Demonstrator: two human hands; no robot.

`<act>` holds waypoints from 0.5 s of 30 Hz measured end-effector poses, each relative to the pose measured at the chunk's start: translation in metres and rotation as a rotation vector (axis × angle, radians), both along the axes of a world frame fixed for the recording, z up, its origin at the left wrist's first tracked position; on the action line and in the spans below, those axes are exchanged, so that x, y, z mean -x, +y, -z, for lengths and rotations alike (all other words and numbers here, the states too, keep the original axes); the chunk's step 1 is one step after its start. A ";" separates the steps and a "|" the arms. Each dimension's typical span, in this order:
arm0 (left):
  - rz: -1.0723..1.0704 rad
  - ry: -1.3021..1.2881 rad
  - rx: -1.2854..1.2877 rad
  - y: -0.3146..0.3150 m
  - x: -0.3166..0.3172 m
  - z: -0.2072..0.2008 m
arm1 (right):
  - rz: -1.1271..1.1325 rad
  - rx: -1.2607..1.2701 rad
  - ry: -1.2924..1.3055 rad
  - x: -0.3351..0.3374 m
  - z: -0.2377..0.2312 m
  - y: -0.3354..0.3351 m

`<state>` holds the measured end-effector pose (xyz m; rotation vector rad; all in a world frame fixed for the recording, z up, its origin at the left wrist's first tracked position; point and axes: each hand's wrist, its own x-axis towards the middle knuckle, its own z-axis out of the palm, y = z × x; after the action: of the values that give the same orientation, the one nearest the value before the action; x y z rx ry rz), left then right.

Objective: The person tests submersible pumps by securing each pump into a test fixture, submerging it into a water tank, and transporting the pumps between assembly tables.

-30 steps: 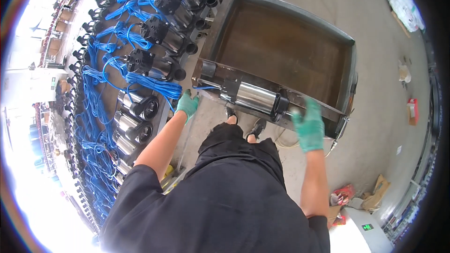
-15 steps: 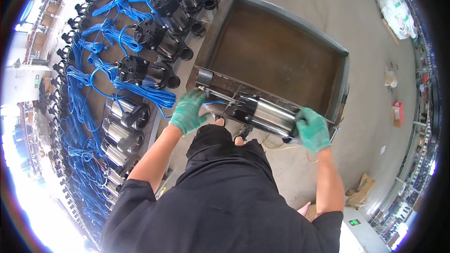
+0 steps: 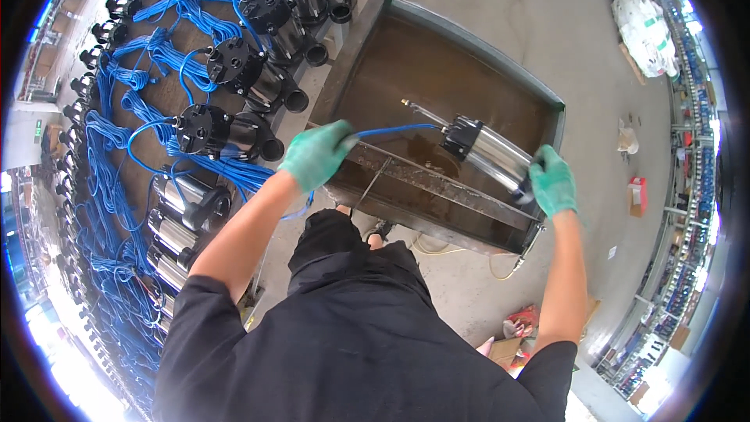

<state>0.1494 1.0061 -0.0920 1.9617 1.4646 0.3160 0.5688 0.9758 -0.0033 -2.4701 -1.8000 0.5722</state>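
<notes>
A submersible pump with a shiny steel body and black ends hangs tilted over a metal tank of brownish water. My right hand, in a green glove, is closed around its right-hand black end. Also green-gloved, my left hand is closed at the tank's left corner, with a blue cable running from it to the pump's other end. A thin rod with a brass-coloured tip sticks out from that end. The fingers of both hands are partly hidden.
A metal crossbar spans the tank's near side. Left of it, several similar pumps stand or lie on a platform among coiled blue cables. A hose hangs at the tank's near right corner. A red-and-white box lies on the floor.
The pump has moved from the near crossbar to over the water, farther from me. My right hand went with it. My left hand has closed on the cable and shifted slightly away.
</notes>
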 end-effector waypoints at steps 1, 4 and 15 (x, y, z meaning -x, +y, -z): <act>0.060 0.042 -0.088 0.013 -0.014 0.005 | 0.030 0.099 -0.003 0.008 0.008 0.014; 0.257 0.195 -0.213 0.047 -0.042 0.035 | -0.151 0.100 -0.233 0.025 0.040 0.042; 0.214 0.337 0.023 0.068 -0.066 0.086 | -0.223 0.241 -0.223 0.027 0.181 0.095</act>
<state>0.2153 1.0742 -0.1783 2.2069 1.4313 -0.1326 0.5419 1.0711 -0.1843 -2.5928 -2.2350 0.5754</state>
